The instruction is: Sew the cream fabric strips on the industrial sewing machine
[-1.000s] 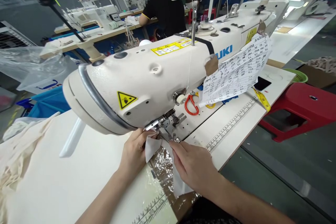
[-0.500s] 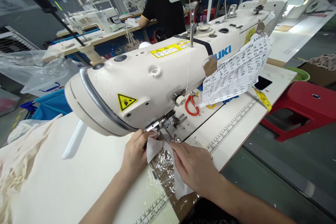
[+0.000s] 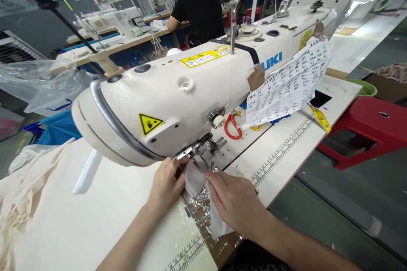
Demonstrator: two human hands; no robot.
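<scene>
A white sewing machine (image 3: 152,89) fills the middle of the view. Just below its needle area, my left hand (image 3: 167,182) is closed on the left part of a thin white fabric piece (image 3: 194,179); its fingertips are partly hidden under the machine head. My right hand (image 3: 233,197) pinches the same fabric close to the presser foot (image 3: 203,161). From beneath that hand, a strip of the fabric hangs down over the clear plastic covering (image 3: 203,211) at the table's front edge.
Red-handled scissors (image 3: 233,127) lie behind the needle area. A handwritten sheet (image 3: 286,84) is taped to the machine arm. Cream fabric (image 3: 19,216) is heaped at the left. A red stool (image 3: 365,131) stands at the right. One person (image 3: 200,15) sits further back.
The fabric between my hands has shifted and bunched rounder, with my left hand moved slightly right. My right hand stays almost in place. The view has tilted slightly.
</scene>
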